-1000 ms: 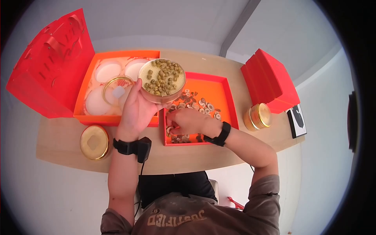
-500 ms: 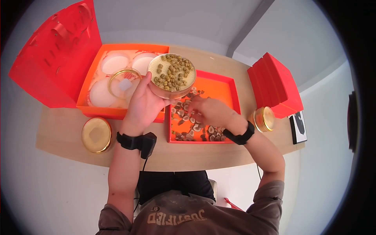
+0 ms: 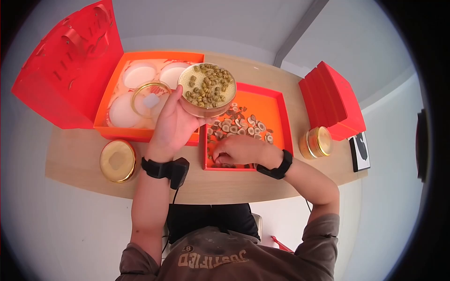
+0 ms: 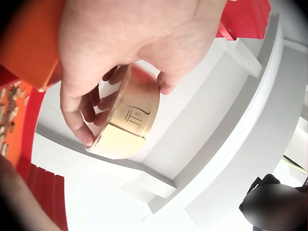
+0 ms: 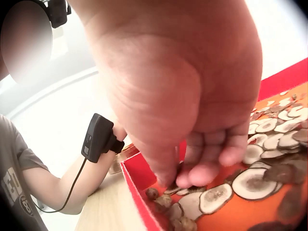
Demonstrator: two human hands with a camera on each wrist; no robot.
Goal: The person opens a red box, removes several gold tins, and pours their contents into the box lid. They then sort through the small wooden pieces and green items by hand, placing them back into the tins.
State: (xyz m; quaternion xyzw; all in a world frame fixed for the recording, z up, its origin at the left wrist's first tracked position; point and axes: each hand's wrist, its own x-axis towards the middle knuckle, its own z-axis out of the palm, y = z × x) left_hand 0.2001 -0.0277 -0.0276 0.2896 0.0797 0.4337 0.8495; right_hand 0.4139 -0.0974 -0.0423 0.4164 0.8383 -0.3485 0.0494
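Note:
In the head view, my left hand [image 3: 176,124] holds up a clear round container [image 3: 206,111] filled with greenish-brown ridged pieces [image 3: 212,86]. The left wrist view shows fingers and thumb around the container's labelled side [image 4: 132,115]. My right hand [image 3: 241,149] reaches down into the red-rimmed orange tray [image 3: 267,105], near its front left corner, with bent fingers. Around it lie pale, dark-edged slices [image 3: 234,129]. In the right wrist view, the thumb and fingertips come close together over slices [image 5: 215,198] beside small round pieces [image 5: 185,224]; whether they pinch one is unclear.
An orange box [image 3: 126,133] with round recesses and a gold-rimmed clear lid [image 3: 136,105] stands at left, beside a red bag [image 3: 70,70]. Gold-lidded jars stand front left [image 3: 117,161] and right [image 3: 323,141], the latter near a red box [image 3: 333,100].
My right hand moved left and toward the tray's front corner from half a second ago, uncovering more slices behind it. My left hand still holds the container. The view has shifted from a second ago.

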